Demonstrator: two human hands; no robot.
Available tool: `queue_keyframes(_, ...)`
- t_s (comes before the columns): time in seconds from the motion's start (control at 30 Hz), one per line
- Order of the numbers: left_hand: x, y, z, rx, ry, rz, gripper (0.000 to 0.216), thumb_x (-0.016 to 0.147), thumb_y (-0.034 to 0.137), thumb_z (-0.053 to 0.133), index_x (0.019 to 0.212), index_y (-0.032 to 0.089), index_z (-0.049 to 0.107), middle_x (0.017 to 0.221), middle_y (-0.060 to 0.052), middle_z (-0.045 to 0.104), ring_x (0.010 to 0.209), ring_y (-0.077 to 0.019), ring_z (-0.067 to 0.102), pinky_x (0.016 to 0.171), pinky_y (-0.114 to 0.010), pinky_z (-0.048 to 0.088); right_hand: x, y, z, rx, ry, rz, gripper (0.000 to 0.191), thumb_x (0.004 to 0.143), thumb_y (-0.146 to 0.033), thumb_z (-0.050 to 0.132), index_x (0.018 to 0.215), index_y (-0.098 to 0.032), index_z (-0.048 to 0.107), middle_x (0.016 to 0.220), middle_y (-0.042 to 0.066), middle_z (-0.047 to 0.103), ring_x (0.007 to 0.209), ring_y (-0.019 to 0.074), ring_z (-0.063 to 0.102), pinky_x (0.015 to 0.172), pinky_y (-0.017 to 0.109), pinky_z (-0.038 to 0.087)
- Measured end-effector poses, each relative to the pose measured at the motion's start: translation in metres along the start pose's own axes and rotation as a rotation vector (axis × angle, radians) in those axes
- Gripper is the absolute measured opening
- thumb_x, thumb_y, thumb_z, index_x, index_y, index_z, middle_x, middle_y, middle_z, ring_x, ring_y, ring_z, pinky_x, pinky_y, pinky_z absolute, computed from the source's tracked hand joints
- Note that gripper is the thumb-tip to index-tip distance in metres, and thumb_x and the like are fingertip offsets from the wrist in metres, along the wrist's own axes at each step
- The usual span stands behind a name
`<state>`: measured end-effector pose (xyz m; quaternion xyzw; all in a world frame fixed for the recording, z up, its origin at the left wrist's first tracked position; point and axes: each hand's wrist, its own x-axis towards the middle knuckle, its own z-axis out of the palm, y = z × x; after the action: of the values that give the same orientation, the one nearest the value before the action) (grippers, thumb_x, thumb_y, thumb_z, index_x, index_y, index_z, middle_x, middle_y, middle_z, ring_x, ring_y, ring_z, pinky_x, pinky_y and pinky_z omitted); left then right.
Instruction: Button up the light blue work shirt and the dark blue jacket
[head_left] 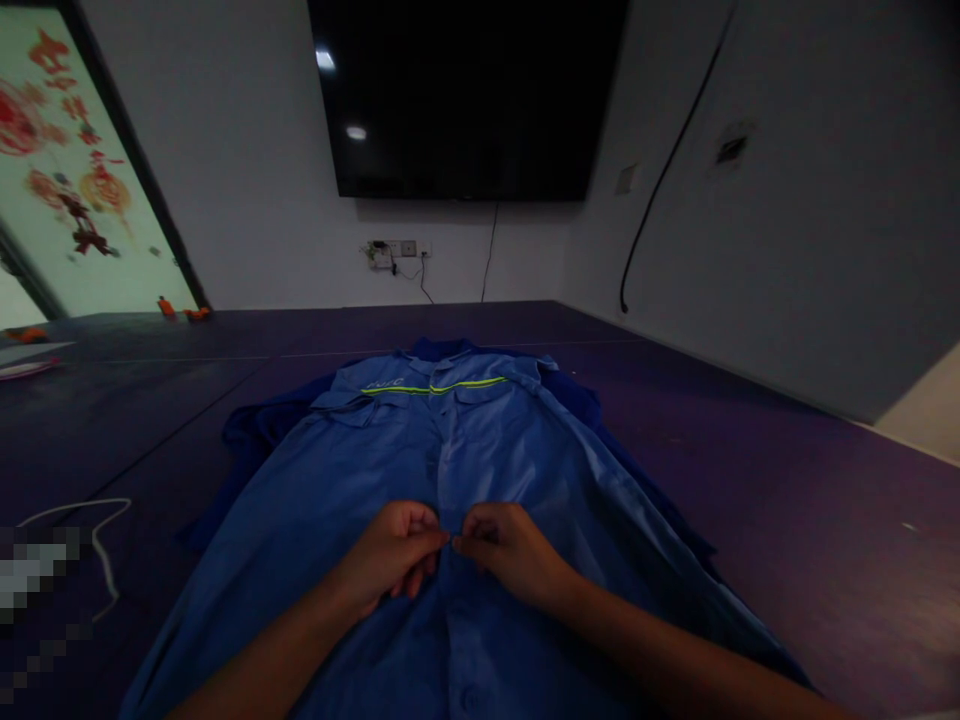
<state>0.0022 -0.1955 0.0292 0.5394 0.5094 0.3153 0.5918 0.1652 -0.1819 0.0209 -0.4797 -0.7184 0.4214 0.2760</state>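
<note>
A blue work shirt [517, 450] lies spread face up on the purple floor, its collar pointing away from me. A yellow-green stripe runs across its chest, above two flap pockets. My left hand [405, 550] pinches the front placket at the middle of the shirt. Right beside it, thumb and finger of my right hand [502, 550] pinch the same placket, the fingertips almost touching. Whether a button sits between the fingertips is too small to tell. Nearer to me, a button [470, 697] shows on the placket. Darker blue cloth [255, 430] sticks out from under the shirt on both sides.
Purple flooring [750, 480] surrounds the shirt. A white cable [109, 560] lies at the left beside a blurred-out object. A black television [472, 100] hangs on the far wall above sockets [407, 248] with wires. A glass door [82, 170] with red decorations stands at the left.
</note>
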Motion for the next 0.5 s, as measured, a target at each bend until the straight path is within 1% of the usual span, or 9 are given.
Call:
queue_keyframes(0.13,0.0014,-0.0036,0.0,0.077,-0.003,0.04,0.023,0.066,0.034,0.056,0.075,0.016,0.048,0.05,0.007,0.051,0.028,-0.0031,0.039,0.028,-0.014,0.019,0.0009,0.0024,-0.0001,0.057,-0.014,-0.004,0.013,0.071,-0.024,0.053,0.062,-0.015,0.054,0.047,-0.004,0.051,0.043,0.0079,0.047,0.042,0.018,0.03)
queue_keyframes(0.27,0.0026,-0.0054,0.0009,0.214,0.02,0.109,0.026,0.06,0.03,0.063,0.075,0.017,0.045,0.052,0.009,0.048,0.034,-0.0042,0.041,0.033,-0.015,0.027,0.0014,0.004,0.0005,0.053,-0.012,0.005,0.013,0.072,-0.024,0.052,0.064,-0.015,0.057,0.047,-0.003,0.052,0.043,0.0084,0.048,0.043,0.018,0.031)
queue_keyframes(0.37,-0.0001,-0.0031,0.0034,0.413,0.087,0.209,0.025,0.059,0.026,0.065,0.073,0.017,0.047,0.054,0.008,0.048,0.045,-0.0065,0.046,0.043,-0.017,0.032,0.0015,0.0044,0.0007,0.038,-0.014,-0.011,0.014,0.073,-0.023,0.05,0.064,-0.014,0.057,0.048,-0.003,0.052,0.044,0.0082,0.048,0.044,0.018,0.032)
queue_keyframes(0.5,-0.005,0.0,0.0061,0.75,0.164,0.269,0.021,0.066,0.035,0.061,0.067,0.017,0.049,0.057,0.004,0.052,0.054,-0.0098,0.048,0.049,-0.021,0.03,0.0008,0.0034,0.0004,-0.029,-0.014,-0.019,0.015,0.074,-0.022,0.049,0.064,-0.014,0.057,0.048,-0.003,0.052,0.043,0.0076,0.046,0.043,0.018,0.031)
